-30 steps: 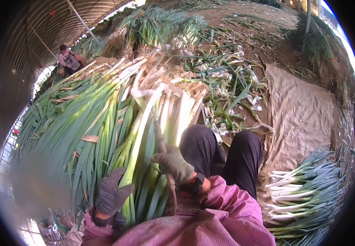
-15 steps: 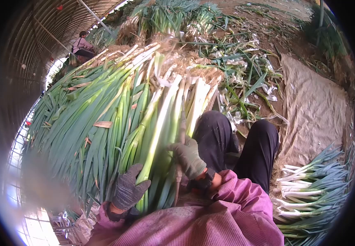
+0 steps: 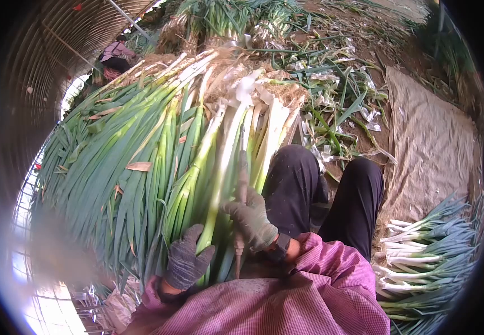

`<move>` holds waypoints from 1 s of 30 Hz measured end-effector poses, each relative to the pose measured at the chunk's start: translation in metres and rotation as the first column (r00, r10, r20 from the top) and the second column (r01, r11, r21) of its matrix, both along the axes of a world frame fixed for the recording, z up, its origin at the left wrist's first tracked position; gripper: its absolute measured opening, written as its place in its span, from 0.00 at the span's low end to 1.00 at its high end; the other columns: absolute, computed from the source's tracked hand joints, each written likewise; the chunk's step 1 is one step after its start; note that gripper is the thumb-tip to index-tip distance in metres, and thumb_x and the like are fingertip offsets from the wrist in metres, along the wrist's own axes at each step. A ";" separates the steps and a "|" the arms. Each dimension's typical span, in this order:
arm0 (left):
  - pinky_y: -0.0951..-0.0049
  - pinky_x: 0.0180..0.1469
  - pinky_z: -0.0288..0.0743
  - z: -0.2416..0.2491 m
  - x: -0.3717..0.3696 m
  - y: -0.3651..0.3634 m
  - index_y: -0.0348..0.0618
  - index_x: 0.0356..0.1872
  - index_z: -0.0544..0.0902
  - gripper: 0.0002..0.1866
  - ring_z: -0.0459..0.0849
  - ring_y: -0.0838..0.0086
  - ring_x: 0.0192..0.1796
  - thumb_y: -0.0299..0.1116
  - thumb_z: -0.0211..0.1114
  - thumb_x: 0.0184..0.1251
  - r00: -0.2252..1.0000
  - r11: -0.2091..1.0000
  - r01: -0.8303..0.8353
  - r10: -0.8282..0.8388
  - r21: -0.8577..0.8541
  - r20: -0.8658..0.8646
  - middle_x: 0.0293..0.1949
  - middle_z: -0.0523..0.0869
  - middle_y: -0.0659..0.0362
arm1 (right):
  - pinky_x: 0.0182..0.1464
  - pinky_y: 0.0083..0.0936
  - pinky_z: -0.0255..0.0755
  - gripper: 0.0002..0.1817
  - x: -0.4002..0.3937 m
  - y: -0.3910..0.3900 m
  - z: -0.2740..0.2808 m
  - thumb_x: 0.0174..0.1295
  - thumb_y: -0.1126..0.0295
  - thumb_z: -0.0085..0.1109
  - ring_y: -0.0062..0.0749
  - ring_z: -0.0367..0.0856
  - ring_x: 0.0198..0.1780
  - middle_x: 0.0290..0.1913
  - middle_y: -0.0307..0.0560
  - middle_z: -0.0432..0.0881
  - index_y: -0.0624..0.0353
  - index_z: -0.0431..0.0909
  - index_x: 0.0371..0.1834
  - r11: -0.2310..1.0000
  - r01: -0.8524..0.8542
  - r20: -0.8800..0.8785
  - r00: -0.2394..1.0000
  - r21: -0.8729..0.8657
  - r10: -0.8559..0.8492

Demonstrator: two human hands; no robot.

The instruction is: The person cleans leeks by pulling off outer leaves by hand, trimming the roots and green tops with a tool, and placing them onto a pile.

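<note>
Lately, at the bottom of the frame, the left hand (image 3: 186,261) had crept a little up and rightward along the leek (image 3: 219,167) it gripped, its gloved fingers wrapped round the pale green stem just below centre. The right hand (image 3: 251,219), closed on a thin tool (image 3: 240,201), had risen from where it was a second before and now sat just right of that same stem, the tool's upper end pushed up against the white shanks and its lower end poking out under the fist. The two hands stood close together but not touching. That drift suggested the tool was being worked along the stalk, stripping or cutting its outer layer, though the tip itself was hidden among the stems.

Just right of the hands lay the dark-trousered knees (image 3: 331,190), and the pink sleeve (image 3: 320,279) filled the bottom edge. At the lower right a small bundle (image 3: 421,257) of cleaned leeks rested beside a grey tarp (image 3: 432,145). The big pile (image 3: 119,167) fanned across the left and centre. Scraps (image 3: 331,100) littered the soil above centre. In the upper left another person (image 3: 116,53) crouched far off; the view had tilted, so they appeared further right than before.
</note>
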State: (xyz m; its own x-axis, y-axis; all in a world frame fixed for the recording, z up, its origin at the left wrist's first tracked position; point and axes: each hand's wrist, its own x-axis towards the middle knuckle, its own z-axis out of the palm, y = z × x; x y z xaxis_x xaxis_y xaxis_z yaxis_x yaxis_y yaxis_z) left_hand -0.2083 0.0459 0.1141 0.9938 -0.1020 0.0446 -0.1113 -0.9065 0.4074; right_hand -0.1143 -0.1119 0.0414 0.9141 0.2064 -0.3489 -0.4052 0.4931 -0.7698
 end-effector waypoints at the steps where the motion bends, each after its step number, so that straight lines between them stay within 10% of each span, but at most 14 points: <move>1: 0.59 0.49 0.78 0.000 -0.002 -0.001 0.30 0.54 0.76 0.27 0.85 0.49 0.46 0.34 0.73 0.54 1.000 1.000 0.006 -0.006 -0.007 0.000 0.46 0.84 0.40 | 0.35 0.26 0.73 0.20 0.003 0.002 -0.005 0.55 0.70 0.70 0.26 0.76 0.33 0.33 0.44 0.77 0.67 0.73 0.47 1.000 -0.006 0.018 1.000 -0.003 0.006; 11: 0.65 0.45 0.79 -0.004 -0.013 0.003 0.31 0.53 0.77 0.25 0.86 0.59 0.39 0.30 0.72 0.53 0.996 0.994 -0.042 0.033 -0.099 -0.087 0.40 0.85 0.46 | 0.16 0.22 0.65 0.09 0.061 -0.031 -0.005 0.53 0.71 0.67 0.25 0.72 0.16 0.21 0.40 0.75 0.61 0.76 0.33 1.000 -0.008 -0.011 1.000 0.007 0.008; 17: 0.74 0.44 0.78 -0.007 -0.015 0.026 0.31 0.53 0.78 0.26 0.81 0.76 0.39 0.26 0.74 0.51 0.928 0.801 -0.322 0.163 -0.505 -0.334 0.40 0.84 0.57 | 0.37 0.27 0.72 0.52 0.076 -0.047 -0.011 0.49 0.73 0.66 0.30 0.76 0.32 0.32 0.45 0.77 0.41 0.50 0.79 0.960 -0.278 0.035 0.960 -0.005 0.278; 26: 0.76 0.48 0.76 0.019 -0.022 0.013 0.32 0.55 0.77 0.28 0.80 0.77 0.43 0.27 0.75 0.51 0.932 0.666 -0.262 -0.014 -0.698 -0.363 0.43 0.83 0.58 | 0.34 0.22 0.70 0.35 0.055 -0.064 0.008 0.49 0.73 0.66 0.26 0.74 0.30 0.31 0.42 0.78 0.70 0.69 0.65 0.991 -0.127 0.131 0.984 0.031 0.122; 30: 0.70 0.47 0.78 0.007 0.002 0.009 0.29 0.56 0.76 0.28 0.84 0.67 0.42 0.33 0.73 0.55 0.960 0.919 0.069 -0.168 -0.389 -0.226 0.44 0.84 0.49 | 0.25 0.20 0.66 0.14 0.047 -0.061 0.011 0.51 0.73 0.66 0.21 0.71 0.22 0.26 0.37 0.75 0.65 0.76 0.41 0.990 0.123 0.132 0.982 0.068 -0.131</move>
